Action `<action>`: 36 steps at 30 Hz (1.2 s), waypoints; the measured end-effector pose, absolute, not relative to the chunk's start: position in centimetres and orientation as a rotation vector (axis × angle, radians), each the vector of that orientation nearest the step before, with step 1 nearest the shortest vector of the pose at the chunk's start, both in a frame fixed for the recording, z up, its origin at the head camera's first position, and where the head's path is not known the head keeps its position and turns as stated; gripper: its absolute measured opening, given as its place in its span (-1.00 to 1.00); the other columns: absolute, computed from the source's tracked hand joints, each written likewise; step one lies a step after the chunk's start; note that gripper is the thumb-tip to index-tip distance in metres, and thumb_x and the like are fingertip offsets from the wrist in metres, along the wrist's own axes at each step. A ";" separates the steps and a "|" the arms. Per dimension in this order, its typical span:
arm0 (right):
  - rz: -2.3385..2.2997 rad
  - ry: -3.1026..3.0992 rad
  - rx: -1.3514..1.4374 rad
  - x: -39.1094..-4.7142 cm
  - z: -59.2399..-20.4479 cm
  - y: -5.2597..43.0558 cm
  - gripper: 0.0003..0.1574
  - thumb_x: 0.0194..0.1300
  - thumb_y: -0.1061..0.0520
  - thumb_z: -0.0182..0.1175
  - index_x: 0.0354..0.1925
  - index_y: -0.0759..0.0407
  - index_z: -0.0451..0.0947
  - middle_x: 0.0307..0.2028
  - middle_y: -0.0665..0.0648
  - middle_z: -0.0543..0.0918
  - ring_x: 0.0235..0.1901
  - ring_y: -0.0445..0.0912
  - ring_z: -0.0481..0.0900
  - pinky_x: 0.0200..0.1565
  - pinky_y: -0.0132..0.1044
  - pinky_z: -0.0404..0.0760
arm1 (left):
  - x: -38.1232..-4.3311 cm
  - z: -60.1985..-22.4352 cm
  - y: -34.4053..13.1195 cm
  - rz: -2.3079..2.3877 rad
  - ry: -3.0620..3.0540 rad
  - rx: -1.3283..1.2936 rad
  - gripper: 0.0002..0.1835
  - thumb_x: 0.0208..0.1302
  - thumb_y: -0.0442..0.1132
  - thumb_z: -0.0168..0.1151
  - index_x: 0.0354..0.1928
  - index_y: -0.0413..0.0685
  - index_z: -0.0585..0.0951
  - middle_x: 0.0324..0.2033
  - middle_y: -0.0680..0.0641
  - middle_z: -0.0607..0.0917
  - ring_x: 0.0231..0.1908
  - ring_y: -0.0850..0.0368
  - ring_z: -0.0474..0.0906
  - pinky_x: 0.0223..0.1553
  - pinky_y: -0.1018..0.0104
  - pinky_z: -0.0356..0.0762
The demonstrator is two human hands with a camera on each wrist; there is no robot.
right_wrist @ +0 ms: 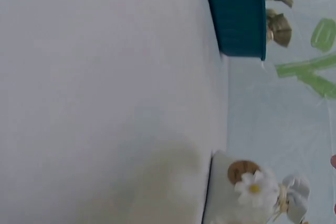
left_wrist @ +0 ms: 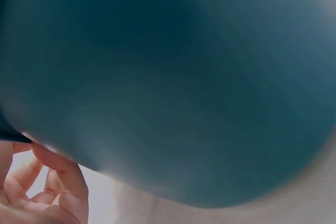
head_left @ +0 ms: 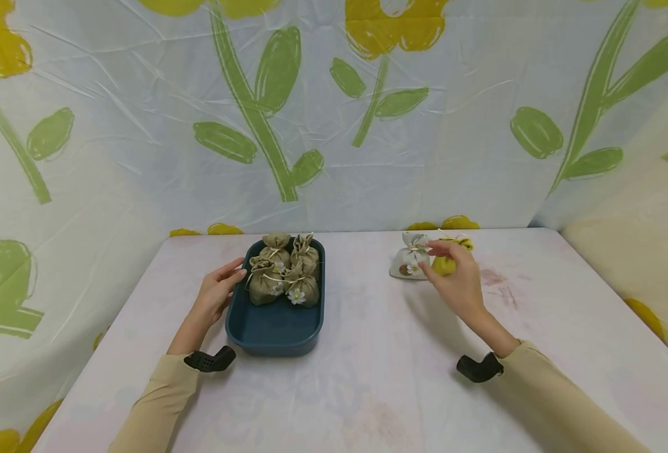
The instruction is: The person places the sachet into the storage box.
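A dark blue bin [head_left: 277,327] stands on the left half of the table. Several brown drawstring pouches [head_left: 266,286], some with white flowers, fill its far part. My left hand [head_left: 213,294] holds the bin's left rim; in the left wrist view the bin wall [left_wrist: 173,98] covers most of the picture, with curled fingers [left_wrist: 68,182] at its edge. On the right, my right hand [head_left: 458,280] reaches to a white pouch [head_left: 404,258] with a flower and brown patch, thumb and fingers apart near its tied neck. A yellow pouch [head_left: 444,265] is partly hidden behind that hand.
A pale cloth covers the table [head_left: 362,377]. Behind it hangs a flower-printed backdrop [head_left: 379,176]. Tabletop lies between the bin and the white pouch. Both wrists carry black camera mounts [head_left: 211,360].
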State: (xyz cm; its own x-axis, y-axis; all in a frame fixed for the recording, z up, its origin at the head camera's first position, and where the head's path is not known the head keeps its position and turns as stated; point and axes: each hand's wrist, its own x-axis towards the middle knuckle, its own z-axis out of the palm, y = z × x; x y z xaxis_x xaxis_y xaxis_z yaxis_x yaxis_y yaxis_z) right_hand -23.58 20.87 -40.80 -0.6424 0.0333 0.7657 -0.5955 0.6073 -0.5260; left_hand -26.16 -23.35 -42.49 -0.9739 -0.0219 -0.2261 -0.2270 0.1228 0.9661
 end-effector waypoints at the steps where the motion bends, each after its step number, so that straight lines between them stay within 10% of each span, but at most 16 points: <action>1: 1.040 -2.047 0.433 -23.6 -40.8 21.2 -0.49 -0.12 0.47 0.44 -0.11 0.40 0.57 -0.28 0.31 0.66 -0.22 -0.29 0.44 -0.09 -0.37 0.33 | -26.2 -42.5 -23.3 1.967 2.233 -0.249 -0.42 0.43 -0.11 0.07 0.44 0.09 0.25 0.26 -0.14 0.36 -0.23 0.42 0.53 -0.23 0.44 0.55; 15: 1.091 -2.039 0.096 -23.7 -42.3 25.9 -0.19 -0.12 0.39 0.47 0.14 0.37 0.41 -0.05 0.38 0.53 -0.12 -0.32 0.33 -0.05 -0.38 0.25 | -26.1 -42.6 -23.5 1.959 2.249 -0.233 -0.42 0.43 -0.10 0.07 0.44 0.08 0.25 0.15 -0.05 0.43 -0.22 0.43 0.53 -0.20 0.43 0.55; 30: 1.365 -2.502 -0.014 -25.3 -42.0 28.4 -0.05 0.25 -0.04 0.28 0.38 0.39 0.09 0.25 0.48 0.31 0.18 0.31 0.31 0.18 0.17 0.25 | -26.0 -42.6 -23.5 1.966 2.241 -0.236 -0.42 0.42 -0.09 0.08 0.44 0.09 0.26 0.19 -0.08 0.43 -0.24 0.45 0.54 -0.23 0.45 0.56; 36: 1.312 -2.547 -0.008 -26.3 -42.6 28.8 -0.14 0.26 -0.06 0.28 0.34 0.35 0.22 0.21 0.41 0.41 0.08 0.12 0.45 0.08 -0.21 0.37 | -26.1 -42.5 -23.4 1.961 2.239 -0.246 -0.43 0.43 -0.09 0.07 0.44 0.11 0.26 0.29 -0.16 0.37 -0.21 0.43 0.53 -0.23 0.47 0.55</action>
